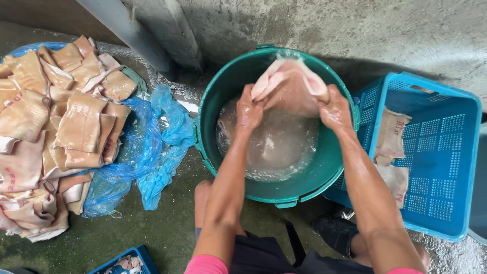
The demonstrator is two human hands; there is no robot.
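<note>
Wet concrete floor (pixel 167 228), stained and damp, runs up to a rough grey wall (pixel 355 25) at the top of the view. On it stands a round green tub (pixel 213 101) holding cloudy, churned water (pixel 279 147).

Both hands are raised over the far half of the tub. Left hand (pixel 248 109) is closed on the near left edge of a pale pink slab of pork skin (pixel 289 86); right hand (pixel 335 109) is closed on its right edge. The slab is stretched between the two hands, its upper part lifted clear of the water and folded toward the tub's far rim. Whether its lower edge still touches the water cannot be told through the splash. Both forearms are wet.

Left of the tub, well apart from the hands, a large heap of similar skin pieces (pixel 56 127) lies on crumpled blue plastic sheeting (pixel 152 142). Just beside the tub on the right sits a blue perforated crate (pixel 446 152), with a few skin pieces (pixel 393 137) lying against its left inner wall. A corner of a second blue crate (pixel 127 261) shows at the bottom edge, contents too small to identify.
</note>
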